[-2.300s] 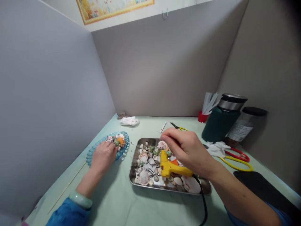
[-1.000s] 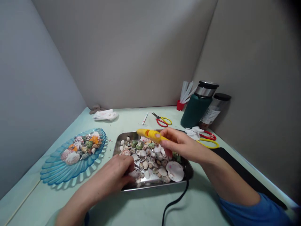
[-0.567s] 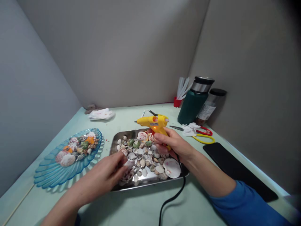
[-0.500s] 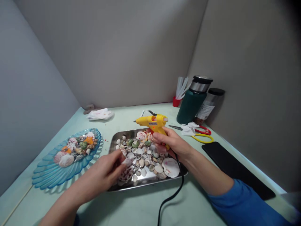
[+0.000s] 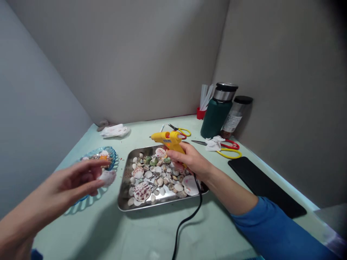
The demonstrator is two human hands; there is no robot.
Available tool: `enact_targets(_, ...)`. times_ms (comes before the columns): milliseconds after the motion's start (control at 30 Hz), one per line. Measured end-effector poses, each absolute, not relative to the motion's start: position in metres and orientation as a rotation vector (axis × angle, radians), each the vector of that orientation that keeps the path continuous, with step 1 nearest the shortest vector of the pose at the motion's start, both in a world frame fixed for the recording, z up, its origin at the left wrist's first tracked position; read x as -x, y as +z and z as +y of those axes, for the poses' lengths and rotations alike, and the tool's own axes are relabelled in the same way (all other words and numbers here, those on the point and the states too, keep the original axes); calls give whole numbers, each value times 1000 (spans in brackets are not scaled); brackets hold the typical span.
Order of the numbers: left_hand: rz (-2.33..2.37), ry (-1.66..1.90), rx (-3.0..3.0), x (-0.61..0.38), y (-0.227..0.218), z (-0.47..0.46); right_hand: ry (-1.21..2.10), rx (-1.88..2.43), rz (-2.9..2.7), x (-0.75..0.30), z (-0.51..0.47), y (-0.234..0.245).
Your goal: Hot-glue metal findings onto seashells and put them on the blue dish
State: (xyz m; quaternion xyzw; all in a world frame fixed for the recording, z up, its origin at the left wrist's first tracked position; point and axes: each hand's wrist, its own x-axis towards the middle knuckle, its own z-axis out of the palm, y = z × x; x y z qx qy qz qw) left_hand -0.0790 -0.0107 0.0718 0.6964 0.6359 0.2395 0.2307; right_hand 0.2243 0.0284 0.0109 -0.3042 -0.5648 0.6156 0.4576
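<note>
My right hand [image 5: 187, 160] grips a yellow glue gun [image 5: 167, 140] upright above a steel tray [image 5: 123, 196] filled with several seashells; its nozzle points left and its black cord [image 5: 187, 216] trails toward me. My left hand [image 5: 65, 182] is raised left of the tray, pinching a small pale shell [image 5: 107, 177] between its fingertips. Behind that hand lies a blue glass plate [image 5: 112, 155] with a cluster of coloured shells on it, partly hidden by the hand.
Small yellow-red scissors [image 5: 180, 130] lie behind the tray, larger ones [image 5: 229, 150] with a white tissue to the right. A green flask [image 5: 218, 110], a jar [image 5: 235, 113] and a red cup of glue sticks [image 5: 202, 108] stand at back right. A black phone [image 5: 265, 186] lies right. Grey partitions enclose the table.
My left hand has lifted a pale shell out of the tray and moved left, up over the blue plate. The glue gun has shifted slightly left in my right hand.
</note>
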Motion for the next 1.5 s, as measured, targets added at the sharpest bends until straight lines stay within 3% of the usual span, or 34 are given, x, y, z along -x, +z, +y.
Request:
enact_targets(200,1460,303,-2014,35,54,-21,1460,750,-1415,-223,29,8)
enact_targets(433,1655,147,-2284,-12,42,-27,1358,766,-1468,-222,31,4)
enact_targets(600,1531,6,-2390,-28,41,-27,1320,765,-1497,-222,30,2)
enact_targets(1500,1698,-158,-2406,-30,24,-5,1261,816,-1613,-225,29,-5)
